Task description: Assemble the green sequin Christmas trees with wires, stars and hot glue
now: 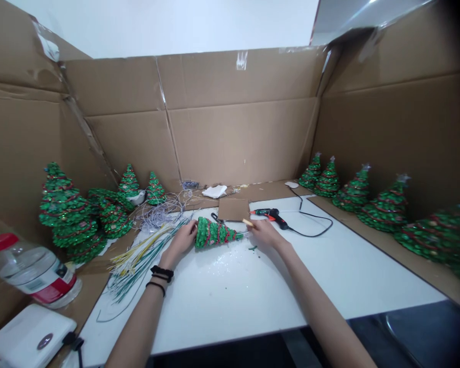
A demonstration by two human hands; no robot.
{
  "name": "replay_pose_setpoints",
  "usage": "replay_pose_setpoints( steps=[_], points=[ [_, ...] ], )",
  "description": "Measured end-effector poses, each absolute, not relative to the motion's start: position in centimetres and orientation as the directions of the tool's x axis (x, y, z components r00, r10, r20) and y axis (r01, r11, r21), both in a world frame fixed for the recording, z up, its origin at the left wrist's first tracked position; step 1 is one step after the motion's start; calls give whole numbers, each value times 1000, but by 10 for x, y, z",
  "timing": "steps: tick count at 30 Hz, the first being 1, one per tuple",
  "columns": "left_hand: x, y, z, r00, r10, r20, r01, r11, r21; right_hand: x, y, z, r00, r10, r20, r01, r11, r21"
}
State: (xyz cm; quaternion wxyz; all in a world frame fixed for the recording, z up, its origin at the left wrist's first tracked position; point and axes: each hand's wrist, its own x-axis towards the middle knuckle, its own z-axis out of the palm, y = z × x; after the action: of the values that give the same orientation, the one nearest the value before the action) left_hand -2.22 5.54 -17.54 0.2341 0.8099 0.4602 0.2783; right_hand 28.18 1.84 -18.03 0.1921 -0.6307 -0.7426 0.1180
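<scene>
white tabletop [233,296], green tree [214,233] sideways, tip [239,235] rightward, left hand [184,237] gripping base [199,235], right hand [264,233] pinching pale stick [248,223]

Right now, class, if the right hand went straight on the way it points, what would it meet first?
The right hand would probably meet the brown cardboard square, though depth is unclear and it might pass over it.

Bare hands [184,237], uncovered forearms [318,296], black bands [163,271], one thicker, around the left wrist [167,258]
</scene>
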Motion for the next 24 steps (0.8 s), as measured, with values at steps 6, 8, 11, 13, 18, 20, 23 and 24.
replay_pose_setpoints(
  steps=[6,8,11,13,18,20,23,24],
  points=[
    [-23,62,-187,413,875,254,503,-451,737,284,17,-179,-140,987,84,863,163,-478],
    [-24,62,-186,403,880,250,514,-444,734,277,15,-178,-162,982,94,853,187,-488],
    [-26,61,-184,400,885,237,544,-437,716,266,13,-178,-190,975,111,841,220,-494],
    [-28,60,-181,401,886,232,576,-441,689,263,13,-179,-201,973,116,835,231,-500],
    [-33,58,-173,366,899,240,686,-436,582,278,15,-178,-198,974,109,814,225,-535],
    [-35,56,-171,360,903,234,735,-429,526,286,17,-177,-197,977,82,804,209,-557],
    [-36,54,-168,367,907,205,833,-419,362,293,17,-177,-199,979,49,789,190,-585],
    [-37,54,-167,372,908,194,853,-416,314,294,17,-177,-202,978,49,784,191,-590]
  ],
)
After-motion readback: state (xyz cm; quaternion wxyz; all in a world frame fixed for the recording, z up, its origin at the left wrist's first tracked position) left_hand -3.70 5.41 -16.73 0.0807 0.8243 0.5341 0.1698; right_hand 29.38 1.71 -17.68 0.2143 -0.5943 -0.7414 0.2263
